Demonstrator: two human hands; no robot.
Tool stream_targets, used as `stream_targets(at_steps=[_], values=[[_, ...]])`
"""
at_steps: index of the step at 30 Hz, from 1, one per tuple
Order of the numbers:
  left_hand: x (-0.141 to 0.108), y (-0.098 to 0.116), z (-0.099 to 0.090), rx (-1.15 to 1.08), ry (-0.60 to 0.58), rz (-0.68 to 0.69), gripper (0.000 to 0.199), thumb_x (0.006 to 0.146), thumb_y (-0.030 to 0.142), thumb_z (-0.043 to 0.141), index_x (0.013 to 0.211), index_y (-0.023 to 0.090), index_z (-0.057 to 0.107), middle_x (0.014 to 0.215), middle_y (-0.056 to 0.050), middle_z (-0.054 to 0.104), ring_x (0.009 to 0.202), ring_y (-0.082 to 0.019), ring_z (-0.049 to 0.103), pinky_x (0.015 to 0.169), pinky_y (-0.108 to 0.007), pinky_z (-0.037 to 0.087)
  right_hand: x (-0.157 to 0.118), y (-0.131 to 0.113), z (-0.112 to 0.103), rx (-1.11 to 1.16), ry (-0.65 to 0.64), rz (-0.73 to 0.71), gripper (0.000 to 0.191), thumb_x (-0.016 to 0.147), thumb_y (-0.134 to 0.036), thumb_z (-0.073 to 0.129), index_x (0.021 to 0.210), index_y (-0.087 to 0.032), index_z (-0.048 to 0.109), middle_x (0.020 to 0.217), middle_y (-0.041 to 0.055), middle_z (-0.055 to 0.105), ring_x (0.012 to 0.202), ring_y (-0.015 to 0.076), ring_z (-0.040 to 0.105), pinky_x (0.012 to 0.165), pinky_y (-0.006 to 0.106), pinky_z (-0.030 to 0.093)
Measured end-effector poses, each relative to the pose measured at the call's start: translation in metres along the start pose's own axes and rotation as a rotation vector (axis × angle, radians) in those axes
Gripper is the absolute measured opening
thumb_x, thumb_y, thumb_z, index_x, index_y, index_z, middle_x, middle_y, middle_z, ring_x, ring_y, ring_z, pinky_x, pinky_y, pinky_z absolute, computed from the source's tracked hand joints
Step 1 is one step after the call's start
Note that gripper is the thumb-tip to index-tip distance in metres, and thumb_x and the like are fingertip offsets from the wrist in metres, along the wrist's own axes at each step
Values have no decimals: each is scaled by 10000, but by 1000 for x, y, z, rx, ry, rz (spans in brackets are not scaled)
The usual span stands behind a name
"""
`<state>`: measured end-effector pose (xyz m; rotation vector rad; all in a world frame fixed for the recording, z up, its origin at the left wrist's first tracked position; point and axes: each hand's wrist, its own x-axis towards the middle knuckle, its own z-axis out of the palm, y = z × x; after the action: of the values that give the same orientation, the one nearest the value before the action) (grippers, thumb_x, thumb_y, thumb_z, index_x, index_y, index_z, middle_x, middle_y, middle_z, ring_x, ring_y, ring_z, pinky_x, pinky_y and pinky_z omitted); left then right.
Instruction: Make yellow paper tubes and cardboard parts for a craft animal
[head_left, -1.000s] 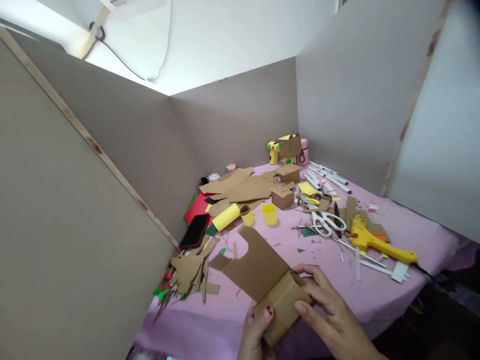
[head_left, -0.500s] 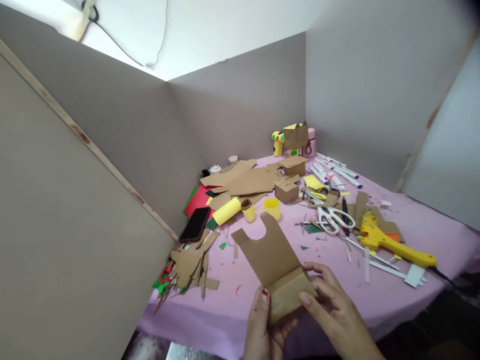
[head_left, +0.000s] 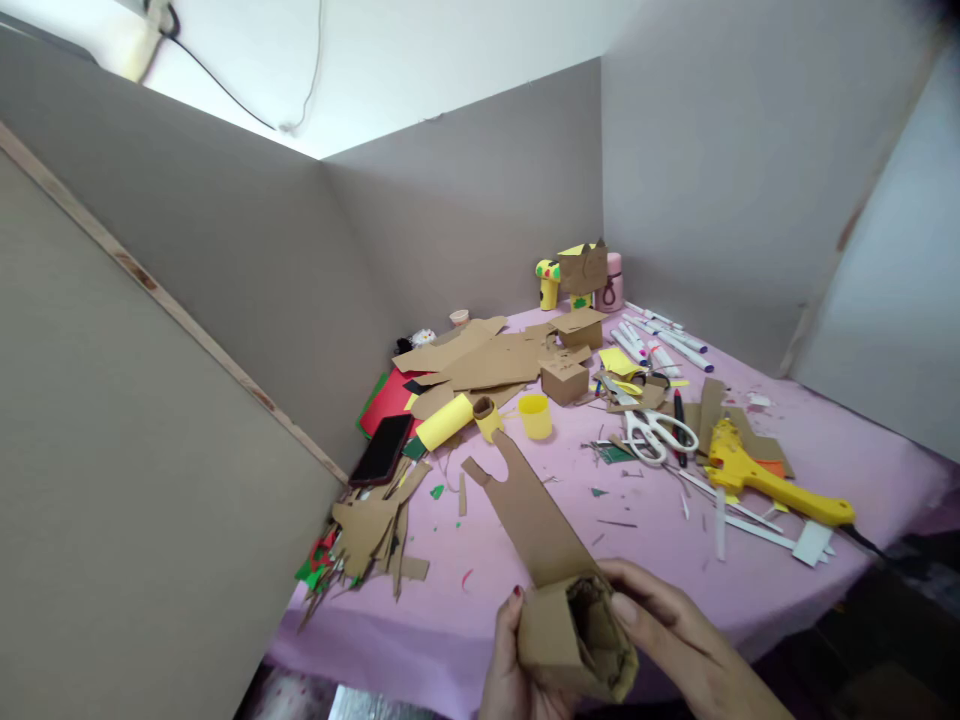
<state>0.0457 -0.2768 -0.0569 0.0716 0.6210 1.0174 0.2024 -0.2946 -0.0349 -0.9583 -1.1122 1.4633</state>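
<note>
Open-ended brown cardboard box (head_left: 551, 635) with notched flap (head_left: 541, 515), gripped by the fingers.
Left hand (head_left: 513, 662) clasps its left side, right hand (head_left: 671, 625) its right rim; a yellow plastic glue gun (head_left: 780, 488) lies right of the fingers.

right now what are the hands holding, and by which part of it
A folded cardboard piece, by its hollow, boxlike end: the left hand holds its left side, the right hand its right side beside the opening.
</note>
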Motion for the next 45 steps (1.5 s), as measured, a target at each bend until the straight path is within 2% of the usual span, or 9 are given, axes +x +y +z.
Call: stream_targets(at_steps=[4,7,13,21,26,32,35,39,45], values=[[2,-2,-2,-27,2,-24,351,871,285,506,818,22,733,895,-161,754,859,-240,696,878,-343,491,-3,-8,4,-40,-14,22,380,805,-534,562,1057,-270,668,949,30,705,788,207,634,707,278,517],[2,-1,-5,-28,36,-77,422,888,332,461,911,-11,706,897,-177,749,897,-257,682,856,-351,494,-1,-5,3,-12,-62,25,322,812,-475,585,1044,-268,668,824,9,680,783,200,620,699,273,502],[3,-1,-12,-9,99,-109,405,858,347,499,929,-3,692,884,-164,745,941,-265,664,843,-333,491,3,0,-2,95,-64,80,248,775,-415,651,944,-237,677,920,27,683,895,221,614,807,312,489],[1,-11,0,230,126,72,317,712,384,689,894,126,710,832,-114,745,896,-276,664,791,-351,496,1,-6,4,43,-110,2,685,664,-542,692,1239,-212,518,1176,118,640,1067,311,582,888,374,474],[1,-10,5,383,161,274,345,651,431,726,901,200,671,843,-59,727,832,-241,655,755,-337,483,-1,15,-3,-87,130,89,574,753,-447,609,1266,-205,522,1303,94,571,1211,293,483,988,364,409],[0,-9,0,519,156,390,278,639,431,727,749,202,616,722,-14,670,711,-194,617,683,-301,461,1,19,-7,-127,149,146,594,762,-424,582,1307,-207,489,1407,48,473,1322,262,347,1070,346,310],[-1,-10,-3,643,159,521,283,640,428,727,753,193,616,680,-4,636,674,-171,579,650,-266,440,3,7,-1,-104,142,103,513,787,-394,549,1266,-210,528,1329,51,557,1234,277,460,1009,356,385],[-3,-8,-1,663,142,488,290,635,424,728,753,191,603,632,3,620,610,-163,572,611,-269,437,5,6,5,4,133,85,502,789,-348,521,1267,-197,513,1221,59,636,1112,275,556,905,358,463],[-2,-8,10,467,151,418,227,648,369,712,738,204,585,612,23,621,578,-152,576,610,-268,441,6,15,7,79,108,58,518,748,-272,530,1261,-198,519,1282,53,590,1206,259,481,994,349,390]])
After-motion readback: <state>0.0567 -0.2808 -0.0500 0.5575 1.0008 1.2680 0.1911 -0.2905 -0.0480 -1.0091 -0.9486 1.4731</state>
